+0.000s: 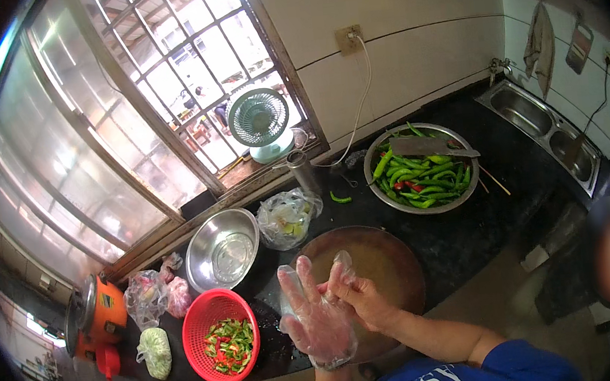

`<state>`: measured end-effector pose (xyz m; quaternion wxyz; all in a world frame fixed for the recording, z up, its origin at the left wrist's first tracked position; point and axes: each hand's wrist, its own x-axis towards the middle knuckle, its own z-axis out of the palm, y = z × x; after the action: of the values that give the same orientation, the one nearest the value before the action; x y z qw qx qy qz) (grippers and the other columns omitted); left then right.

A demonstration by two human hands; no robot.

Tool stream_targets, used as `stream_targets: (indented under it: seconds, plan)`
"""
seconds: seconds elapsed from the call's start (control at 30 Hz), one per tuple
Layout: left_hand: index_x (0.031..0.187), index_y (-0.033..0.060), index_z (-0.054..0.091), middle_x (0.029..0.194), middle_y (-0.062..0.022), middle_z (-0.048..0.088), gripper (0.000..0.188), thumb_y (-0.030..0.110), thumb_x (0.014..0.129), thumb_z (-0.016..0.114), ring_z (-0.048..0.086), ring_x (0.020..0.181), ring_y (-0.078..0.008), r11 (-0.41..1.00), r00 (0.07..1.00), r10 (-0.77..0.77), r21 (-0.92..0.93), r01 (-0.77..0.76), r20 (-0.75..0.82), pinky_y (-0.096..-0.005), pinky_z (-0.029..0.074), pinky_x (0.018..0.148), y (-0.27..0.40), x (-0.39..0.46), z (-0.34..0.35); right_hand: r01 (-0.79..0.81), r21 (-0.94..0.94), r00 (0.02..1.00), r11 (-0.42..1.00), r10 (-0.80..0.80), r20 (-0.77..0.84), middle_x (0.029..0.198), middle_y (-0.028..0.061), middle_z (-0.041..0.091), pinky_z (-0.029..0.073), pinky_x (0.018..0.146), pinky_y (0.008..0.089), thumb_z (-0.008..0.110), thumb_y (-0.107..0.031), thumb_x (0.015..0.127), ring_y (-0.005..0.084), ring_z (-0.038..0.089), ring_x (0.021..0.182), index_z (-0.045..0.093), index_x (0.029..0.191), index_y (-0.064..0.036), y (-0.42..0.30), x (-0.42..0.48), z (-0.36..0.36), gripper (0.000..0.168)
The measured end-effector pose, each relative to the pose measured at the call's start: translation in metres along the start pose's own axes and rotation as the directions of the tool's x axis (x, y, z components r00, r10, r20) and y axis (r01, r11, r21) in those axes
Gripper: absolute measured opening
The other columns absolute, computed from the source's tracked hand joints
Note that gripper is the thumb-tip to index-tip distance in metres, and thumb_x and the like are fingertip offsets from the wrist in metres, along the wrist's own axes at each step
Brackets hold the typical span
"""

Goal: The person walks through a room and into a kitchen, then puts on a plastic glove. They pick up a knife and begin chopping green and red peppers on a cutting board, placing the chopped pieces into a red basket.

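Note:
My left hand wears a clear plastic glove, palm up with its fingers spread, and holds no object. My right hand is bare and pinches the glove around one of the left fingers. Both are above a round wooden chopping board. Left of them, a red plastic colander holds cut green and red peppers. Farther back on the right, a metal basin holds whole green and some red chili peppers, with a cleaver lying across them.
A steel bowl, plastic bags and a metal canister line the window side of the black counter. A fan stands at the window. A double sink is at the right; a person's blurred face is at the far right.

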<state>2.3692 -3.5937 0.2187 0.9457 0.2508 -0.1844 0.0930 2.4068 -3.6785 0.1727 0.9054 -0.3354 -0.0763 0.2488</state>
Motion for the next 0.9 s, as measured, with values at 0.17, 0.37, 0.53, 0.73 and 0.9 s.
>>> stream_targets:
  seconds: [0.17, 0.37, 0.53, 0.73, 0.9]
  plan:
    - [0.150, 0.0192, 0.003, 0.156, -0.0043, 0.009, 0.087, 0.058, 0.086, 0.049, 0.015, 0.141, -0.0335, 0.993, 0.997, 0.068, 0.091, -0.070, 0.025, -0.0610, 0.033, 0.102, 0.006, 0.009, 0.004, 0.022, -0.057, 1.000, 0.998, -0.022, 0.001, 0.104, 0.0028, 0.062, 0.046, 0.083, 0.0246, 0.060, -0.021, 0.093, 0.0099, 0.056, 0.094, 0.062, 0.107, -0.001, 0.029, 0.000, 0.013, 0.024]
    - [0.150, 0.0161, 0.008, 0.155, -0.0107, 0.011, 0.082, 0.063, 0.089, 0.038, 0.011, 0.141, -0.0372, 0.951, 0.984, 0.166, 0.255, -0.176, 0.061, -0.0669, 0.025, 0.103, 0.022, 0.012, -0.008, -0.163, -0.041, 0.983, 0.986, 0.165, 0.076, 0.104, 0.0032, 0.062, 0.046, 0.081, 0.0246, 0.065, -0.024, 0.089, 0.0104, 0.057, 0.092, 0.062, 0.108, -0.003, 0.040, 0.002, 0.027, 0.028]
    - [0.149, 0.0145, 0.012, 0.153, -0.0167, 0.014, 0.084, 0.066, 0.088, 0.038, 0.013, 0.141, -0.0383, 0.989, 0.994, 0.102, 0.102, -0.105, 0.035, -0.0673, 0.022, 0.104, 0.032, 0.014, -0.009, -0.163, -0.091, 0.978, 0.982, 0.173, 0.114, 0.105, 0.0038, 0.062, 0.046, 0.082, 0.0256, 0.068, -0.026, 0.087, 0.0112, 0.056, 0.095, 0.058, 0.115, -0.002, 0.047, 0.003, 0.032, 0.038]
    - [0.149, 0.0115, 0.011, 0.154, -0.0124, 0.012, 0.087, 0.062, 0.087, 0.045, 0.018, 0.140, -0.0345, 0.997, 0.999, 0.043, -0.057, -0.042, 0.022, -0.0555, 0.027, 0.108, 0.034, 0.023, -0.018, -0.112, -0.487, 0.977, 0.866, 0.184, 0.104, 0.102, 0.0075, 0.063, 0.048, 0.080, 0.0270, 0.070, -0.027, 0.085, 0.0111, 0.058, 0.092, 0.058, 0.115, 0.001, 0.027, 0.007, 0.041, 0.042]
    - [0.150, 0.0140, 0.008, 0.155, -0.0107, 0.010, 0.091, 0.068, 0.085, 0.043, 0.021, 0.138, -0.0378, 0.954, 0.994, 0.084, 0.283, -0.101, 0.074, -0.0519, 0.031, 0.107, 0.044, 0.022, -0.022, 0.226, -0.893, 0.970, 0.390, -0.177, 0.168, 0.096, 0.0125, 0.065, 0.052, 0.072, 0.0300, 0.072, -0.023, 0.082, 0.0166, 0.065, 0.080, 0.062, 0.104, 0.000, -0.015, 0.004, 0.034, 0.033]
